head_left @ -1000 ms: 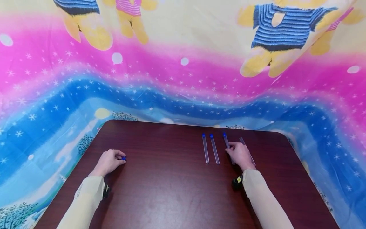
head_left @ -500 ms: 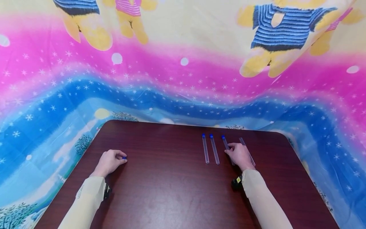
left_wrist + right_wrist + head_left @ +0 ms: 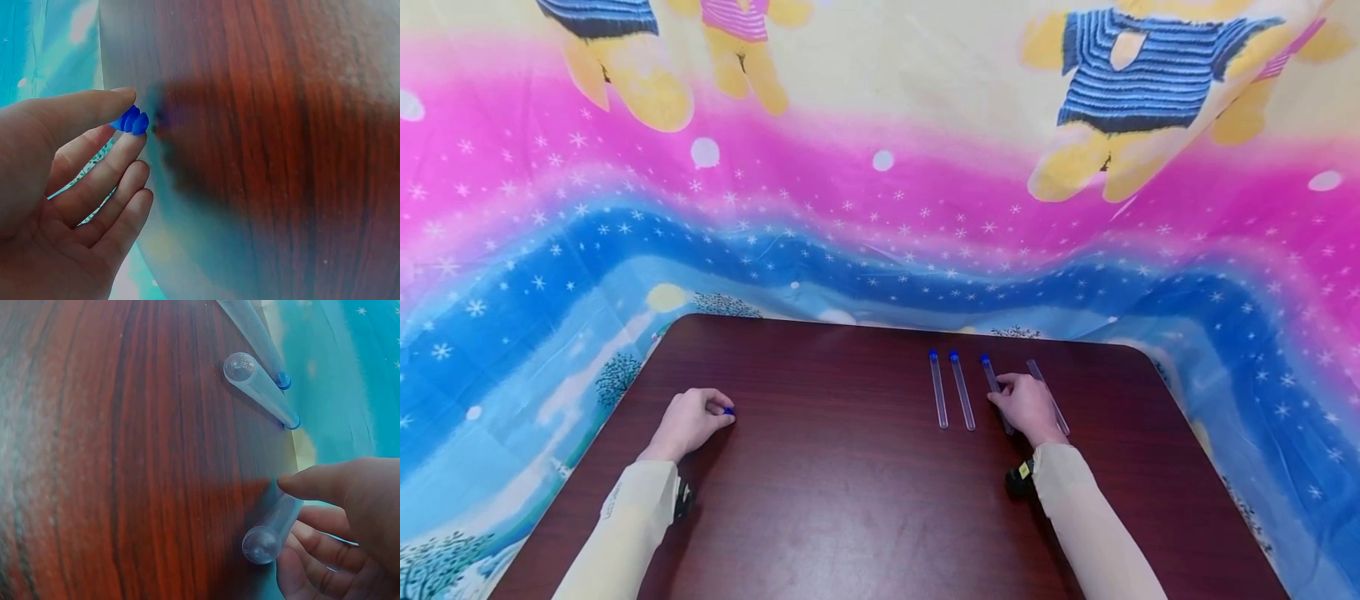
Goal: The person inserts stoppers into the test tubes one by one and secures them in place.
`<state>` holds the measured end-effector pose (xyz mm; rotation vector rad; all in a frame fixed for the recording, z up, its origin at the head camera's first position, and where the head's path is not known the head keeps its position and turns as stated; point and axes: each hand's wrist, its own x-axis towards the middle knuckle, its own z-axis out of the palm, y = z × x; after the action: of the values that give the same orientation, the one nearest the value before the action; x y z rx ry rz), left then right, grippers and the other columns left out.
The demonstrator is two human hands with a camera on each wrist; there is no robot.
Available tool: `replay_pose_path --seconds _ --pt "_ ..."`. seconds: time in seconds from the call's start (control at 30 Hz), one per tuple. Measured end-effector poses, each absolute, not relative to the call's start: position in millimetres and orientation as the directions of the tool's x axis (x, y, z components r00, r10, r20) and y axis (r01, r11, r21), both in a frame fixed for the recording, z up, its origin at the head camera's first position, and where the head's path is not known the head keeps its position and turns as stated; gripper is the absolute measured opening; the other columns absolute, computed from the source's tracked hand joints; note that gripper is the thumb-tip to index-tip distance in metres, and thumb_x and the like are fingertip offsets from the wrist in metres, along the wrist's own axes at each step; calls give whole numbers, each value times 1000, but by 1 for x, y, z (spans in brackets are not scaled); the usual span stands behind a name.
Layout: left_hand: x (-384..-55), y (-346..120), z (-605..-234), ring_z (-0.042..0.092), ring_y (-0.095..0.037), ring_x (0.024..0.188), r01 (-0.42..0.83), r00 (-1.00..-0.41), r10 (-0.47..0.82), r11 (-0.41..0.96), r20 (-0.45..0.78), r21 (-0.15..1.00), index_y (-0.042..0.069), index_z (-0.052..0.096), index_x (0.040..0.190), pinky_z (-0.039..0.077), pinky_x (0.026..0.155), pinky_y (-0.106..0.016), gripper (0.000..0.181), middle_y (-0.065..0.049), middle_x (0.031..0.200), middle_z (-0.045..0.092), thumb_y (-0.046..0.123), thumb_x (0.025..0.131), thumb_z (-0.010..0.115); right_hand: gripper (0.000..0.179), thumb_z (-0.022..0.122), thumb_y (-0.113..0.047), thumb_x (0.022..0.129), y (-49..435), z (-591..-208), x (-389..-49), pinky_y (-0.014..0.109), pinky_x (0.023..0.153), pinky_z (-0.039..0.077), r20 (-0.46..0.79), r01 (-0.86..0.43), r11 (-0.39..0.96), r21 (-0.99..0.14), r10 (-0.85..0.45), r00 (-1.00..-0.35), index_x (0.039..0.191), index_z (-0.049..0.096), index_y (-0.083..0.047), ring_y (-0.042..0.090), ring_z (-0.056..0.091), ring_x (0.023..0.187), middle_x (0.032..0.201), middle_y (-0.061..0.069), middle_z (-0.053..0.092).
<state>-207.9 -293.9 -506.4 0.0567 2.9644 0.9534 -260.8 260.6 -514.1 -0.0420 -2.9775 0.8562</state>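
Observation:
At the left of the table, my left hand (image 3: 685,423) pinches a small ribbed blue stopper (image 3: 132,120) between thumb and fingertips, just over the wood. My right hand (image 3: 1028,408) holds a clear test tube (image 3: 989,372) with a blue stopper, lying along the tabletop. In the right wrist view, the thumb and fingers lie on both sides of this tube (image 3: 262,544), its round end toward the camera. To the right of that hand lies another test tube (image 3: 1037,372) with no stopper visible; the hand partly covers it.
Two blue-stoppered test tubes, one (image 3: 939,396) and its neighbour (image 3: 962,396), lie side by side left of my right hand. The dark wooden table (image 3: 835,483) has rounded far corners. A patterned cloth (image 3: 850,208) hangs around its back and sides.
The tube under my right hand has shifted slightly left and toward me, closer to the two tubes beside it. My left hand has drifted slightly right with the stopper.

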Motion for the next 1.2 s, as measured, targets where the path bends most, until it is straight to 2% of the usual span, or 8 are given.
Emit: replay_pose_path --seconds 0.33,0.6,0.87,1.2 --pt "-211 -292 -506 67 -25 83 35 -999 42 809 1 586 4 75 100 54 84 -52 15 -4 88 71 10 87 80 46 75 -20 94 261 -514 -261 38 59 51 54 -17 854 -520 13 -998 129 65 7 14 59 55 78 6 69" --pt "-211 -290 -502 67 -26 83 33 -999 33 805 11 593 4 74 100 55 84 -53 15 -7 89 71 10 88 80 46 75 -21 94 260 -512 -259 41 63 53 56 -17 853 -521 15 -998 129 65 7 14 60 56 79 6 70" --pt "-211 -287 -500 68 -27 84 39 -999 32 802 21 596 4 74 100 55 85 -52 15 -9 91 71 10 88 80 46 72 -25 96 260 -511 -259 38 57 50 58 -8 844 -536 26 -998 130 65 6 16 58 55 72 4 64" --pt "-213 -281 -500 69 -28 85 56 -998 33 795 49 605 3 72 98 56 84 -52 14 -9 91 71 8 87 80 48 71 -29 96 264 -503 -258 46 70 53 94 13 853 -522 72 -993 129 65 5 24 61 72 86 11 68"
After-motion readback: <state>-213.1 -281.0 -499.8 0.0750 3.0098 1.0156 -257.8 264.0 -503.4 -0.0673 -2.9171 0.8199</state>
